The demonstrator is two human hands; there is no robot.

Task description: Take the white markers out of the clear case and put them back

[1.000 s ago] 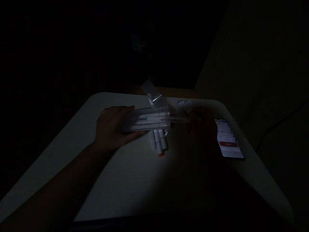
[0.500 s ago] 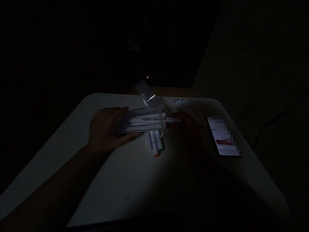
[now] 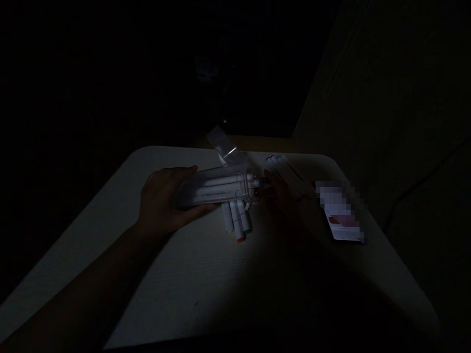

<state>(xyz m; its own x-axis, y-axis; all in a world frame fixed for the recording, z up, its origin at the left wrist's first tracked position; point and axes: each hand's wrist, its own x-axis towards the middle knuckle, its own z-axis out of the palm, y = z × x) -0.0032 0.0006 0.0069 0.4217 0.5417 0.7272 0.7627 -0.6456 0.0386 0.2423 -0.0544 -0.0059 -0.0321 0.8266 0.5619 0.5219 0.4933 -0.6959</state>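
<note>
My left hand (image 3: 160, 196) is wrapped around a clear plastic case (image 3: 187, 189) lying sideways above the table. Inside the case are several white markers (image 3: 221, 189), with dark and reddish ends at its open mouth. The case's clear lid (image 3: 224, 144) is flipped up and away from me. At the mouth, my right hand (image 3: 281, 193) is in deep shadow; its fingers look apart, close to the ends of the markers. Under the case, loose white markers (image 3: 237, 223) stick out toward me, one with an orange end and one with a green end.
More markers (image 3: 275, 160) lie by another clear plastic piece (image 3: 294, 176) at the table's far right. A lit phone (image 3: 342, 220), partly blurred out, rests near the right edge. The pale table (image 3: 165, 284) has rounded far corners. The surroundings are very dark.
The marker that jutted out of the case toward my right hand now sits deeper in it. My right fingers have spread. The left hand still grips the case; the view has dimmed and shifted slightly.
</note>
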